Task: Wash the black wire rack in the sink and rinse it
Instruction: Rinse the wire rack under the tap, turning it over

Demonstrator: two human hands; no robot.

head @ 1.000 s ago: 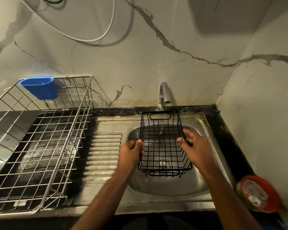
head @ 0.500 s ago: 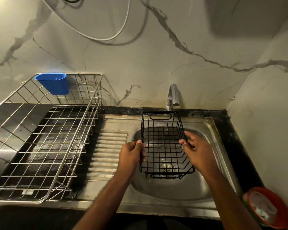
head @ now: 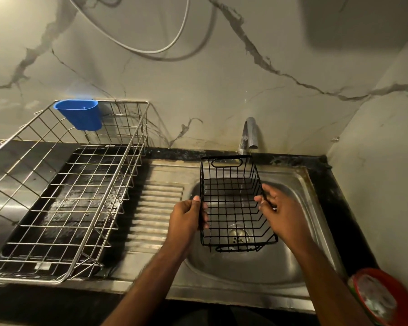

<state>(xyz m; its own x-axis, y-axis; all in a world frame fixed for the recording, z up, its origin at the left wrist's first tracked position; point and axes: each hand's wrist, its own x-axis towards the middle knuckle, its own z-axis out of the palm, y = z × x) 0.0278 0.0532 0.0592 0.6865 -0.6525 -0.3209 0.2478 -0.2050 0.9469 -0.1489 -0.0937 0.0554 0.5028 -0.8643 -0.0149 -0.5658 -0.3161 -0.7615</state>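
Two hands on the black wire rack (head: 231, 203), holding it above the sink (head: 299, 184) bowl, just below the tap (head: 249, 134). Left hand (head: 186, 218) has fingers curled round the rack's left rim wire, thumb on top. Right hand (head: 280, 211) grips the right rim, fingertips hooked over the wire. Rack is open side up, tilted a bit, far end with its handle slot closest to the tap; near end overhangs the drain (head: 238, 234), which shows through the mesh between the hands. Can't tell if water is running.

Left of the left hand: ribbed drainboard (head: 156, 208), then a steel dish rack (head: 64, 196) sitting on a dark tray, with a blue plastic cup (head: 80, 114) hung on its far rim. Right of the right forearm, at the counter (head: 339, 208) edge: a red-rimmed round container (head: 382, 300), blurred, contents unclear. White cable (head: 151, 49) loops on the marble wall above the tap.
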